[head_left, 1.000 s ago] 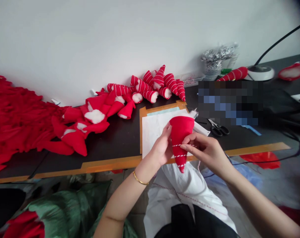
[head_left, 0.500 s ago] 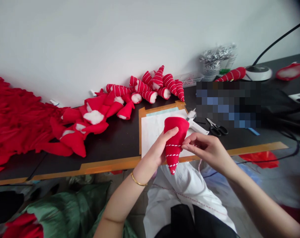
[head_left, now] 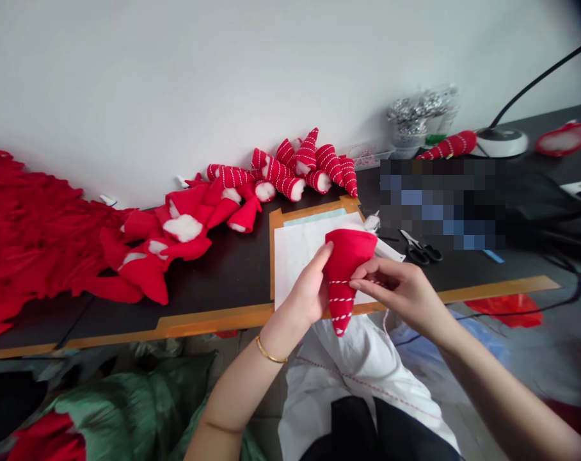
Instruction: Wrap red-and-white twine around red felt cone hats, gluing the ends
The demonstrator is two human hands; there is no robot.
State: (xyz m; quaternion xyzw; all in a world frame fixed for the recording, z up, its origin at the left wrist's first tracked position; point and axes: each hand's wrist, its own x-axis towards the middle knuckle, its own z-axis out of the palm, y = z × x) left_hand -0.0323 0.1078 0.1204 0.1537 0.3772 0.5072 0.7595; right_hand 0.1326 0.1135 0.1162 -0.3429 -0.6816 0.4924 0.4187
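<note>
Red felt cone swung right | our left hand, right hand clamped on it | soft, light; grip mid-body

Dark table with orange tape along its near edge. White paper lies at 12 o'clock, striped cones at 11, red cloth at 9, and scissors at 1.

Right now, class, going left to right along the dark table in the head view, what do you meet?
Pile of red felt pieces → striped red felt cones → black-handled scissors → round white base → red oval piece with white centre
</note>
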